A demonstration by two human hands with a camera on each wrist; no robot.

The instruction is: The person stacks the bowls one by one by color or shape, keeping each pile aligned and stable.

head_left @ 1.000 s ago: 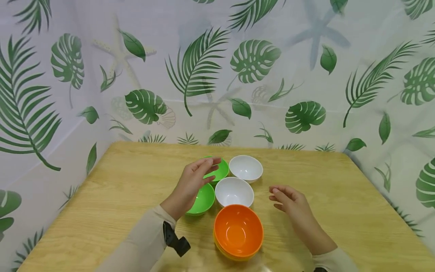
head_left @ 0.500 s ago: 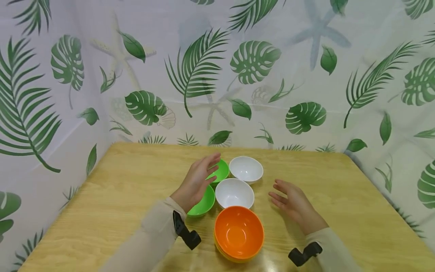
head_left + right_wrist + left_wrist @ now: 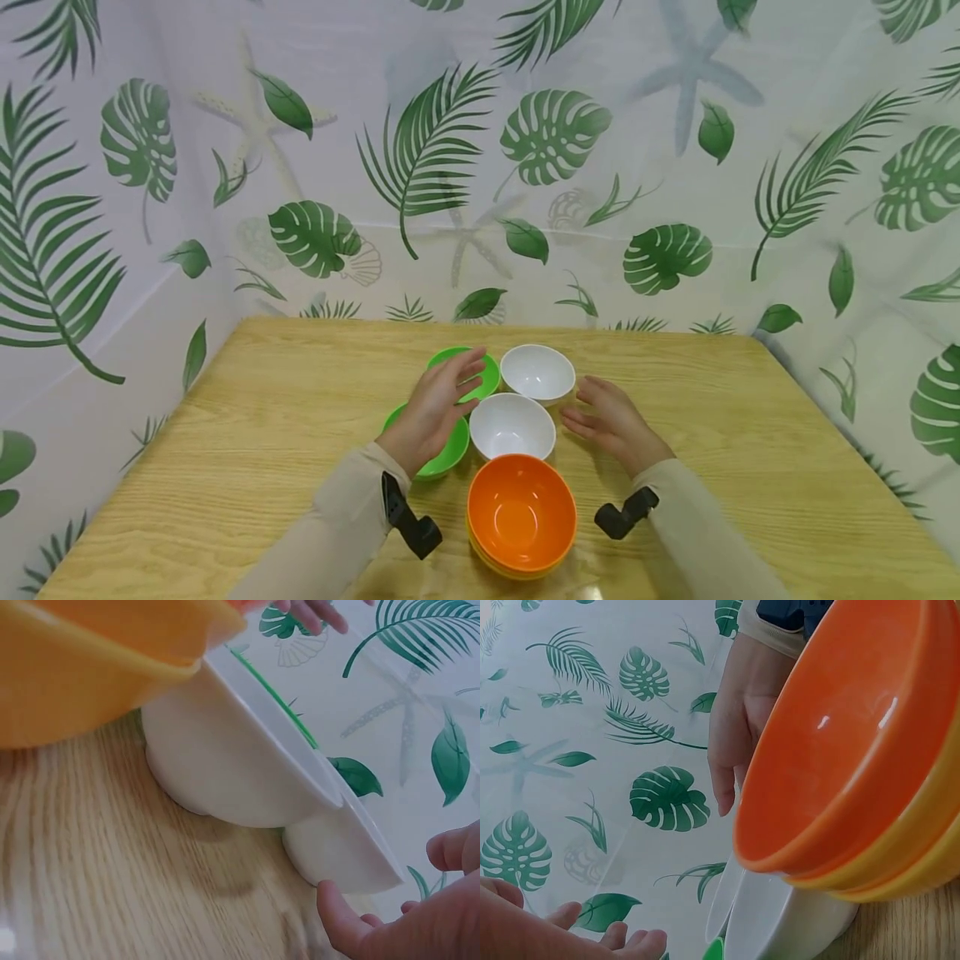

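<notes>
My left hand (image 3: 435, 412) hovers over two green bowls in the head view, fingers extended and holding nothing. It partly hides the far green bowl (image 3: 489, 377) and the near green bowl (image 3: 448, 454). To their right sit a far white bowl (image 3: 537, 372) and a near white bowl (image 3: 512, 427). Beside these, my right hand (image 3: 611, 421) has its fingers loosely extended, fingertips close to the far white bowl's right side. Nearest me stands an orange bowl (image 3: 521, 512), nested on top of yellow bowls (image 3: 90, 675). Neither hand touches this stack.
The wooden table (image 3: 300, 383) carries all the bowls near its middle. A white cloth with green leaf prints (image 3: 555, 137) hangs behind and along the sides. Black wrist cameras sit on both sleeves, flanking the orange bowl.
My right hand has moved left toward the white bowls. The left hand has shifted slightly right since the first frame and then stayed over the green bowls. The bowls keep their arrangement.
</notes>
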